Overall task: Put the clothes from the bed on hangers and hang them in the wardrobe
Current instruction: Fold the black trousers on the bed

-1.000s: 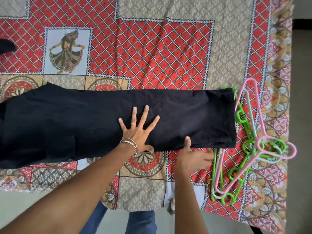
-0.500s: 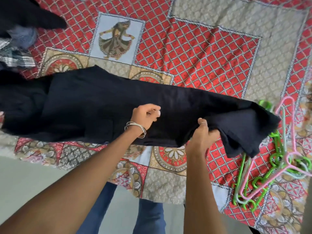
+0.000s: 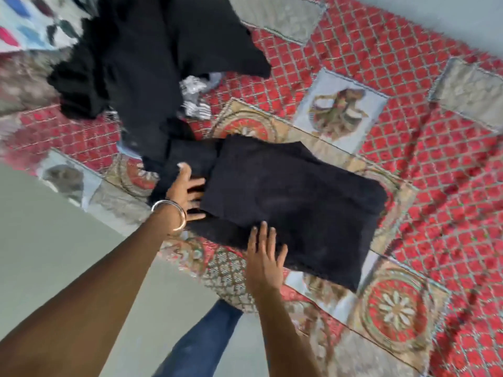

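Observation:
Black trousers (image 3: 294,202) lie on the patterned bedspread (image 3: 408,110), folded over on themselves into a thick rectangle. My left hand (image 3: 186,190), with bangles at the wrist, rests with spread fingers at the left edge of the fold, its fingertips slipped under the top layer. Flat on the near edge of the trousers lies my right hand (image 3: 265,251), fingers straight. No hanger is in view.
A heap of other black clothes (image 3: 152,61) lies at the upper left, with a striped grey-white cloth (image 3: 194,103) poking out beside it. The bed's near edge (image 3: 122,213) runs diagonally; grey floor and my jeans-clad leg (image 3: 196,341) are below it.
Both hands lifted the right end of the trousers and folded it over to the left, then flattened onto it. The view swung left, so the hangers have left the frame.

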